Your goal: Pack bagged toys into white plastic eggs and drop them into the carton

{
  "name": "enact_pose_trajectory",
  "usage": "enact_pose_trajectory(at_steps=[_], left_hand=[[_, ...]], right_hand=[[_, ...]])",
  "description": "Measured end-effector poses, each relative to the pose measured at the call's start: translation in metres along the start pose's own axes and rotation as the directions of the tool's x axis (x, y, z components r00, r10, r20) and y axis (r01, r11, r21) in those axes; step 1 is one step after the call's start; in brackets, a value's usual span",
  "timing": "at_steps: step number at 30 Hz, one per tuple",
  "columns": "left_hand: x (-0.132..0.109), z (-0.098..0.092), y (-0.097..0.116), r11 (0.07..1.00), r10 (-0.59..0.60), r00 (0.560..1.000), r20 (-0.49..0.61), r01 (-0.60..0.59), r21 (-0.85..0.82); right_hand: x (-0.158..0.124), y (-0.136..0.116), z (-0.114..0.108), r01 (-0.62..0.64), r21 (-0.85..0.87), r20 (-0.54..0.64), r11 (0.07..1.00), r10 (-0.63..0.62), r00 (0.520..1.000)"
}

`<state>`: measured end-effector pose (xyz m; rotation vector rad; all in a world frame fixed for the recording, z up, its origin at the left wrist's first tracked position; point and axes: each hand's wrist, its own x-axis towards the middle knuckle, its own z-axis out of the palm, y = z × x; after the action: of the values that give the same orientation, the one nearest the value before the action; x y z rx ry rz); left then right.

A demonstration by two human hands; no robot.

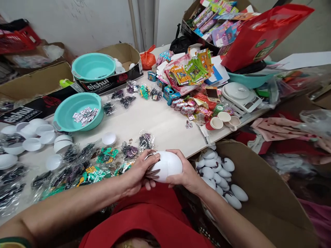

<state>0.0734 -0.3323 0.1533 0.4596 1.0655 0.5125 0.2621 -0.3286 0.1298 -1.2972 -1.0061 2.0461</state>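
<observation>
egg is gripped from both ends — my left hand and right hand each wrapped round a half. it's at the table edge, just beside the box of eggs.

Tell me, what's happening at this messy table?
A person in a red top holds a white egg at the near edge of the table, left hand and right hand both with a grip on it; something dark pokes out at its seam. A cardboard box of more white eggs sits by the right hand. On the table lie bagged small toys, white half shells and a teal basin with little packets.
</observation>
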Motion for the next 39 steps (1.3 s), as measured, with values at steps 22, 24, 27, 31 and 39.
enact_pose_trajectory(at_steps=[22,24,27,31,39], left_hand=[[0.019,-0.018,0.029,0.989,-0.057,0.986,0.154,0.034,0.147],[0.021,-0.021,0.030,0.988,-0.053,0.985,0.167,0.027,0.154],[0.023,-0.020,0.031,0.988,-0.054,0.985,0.162,0.029,0.152],[0.024,-0.007,0.028,0.993,0.007,1.000,0.022,-0.010,0.114],[0.017,0.006,0.025,1.000,-0.025,0.999,-0.021,0.025,0.004]], right_hand=[[0.013,-0.003,-0.008,0.082,0.105,0.011,0.991,-0.083,0.996],[0.013,-0.002,-0.008,0.088,0.090,0.010,0.992,-0.089,0.996],[0.013,-0.002,-0.007,0.089,0.084,-0.001,0.992,-0.089,0.996],[0.016,-0.004,0.001,0.044,0.139,-0.067,0.989,-0.034,0.997],[0.012,-0.009,-0.001,-0.003,0.184,-0.045,0.983,0.011,0.999]])
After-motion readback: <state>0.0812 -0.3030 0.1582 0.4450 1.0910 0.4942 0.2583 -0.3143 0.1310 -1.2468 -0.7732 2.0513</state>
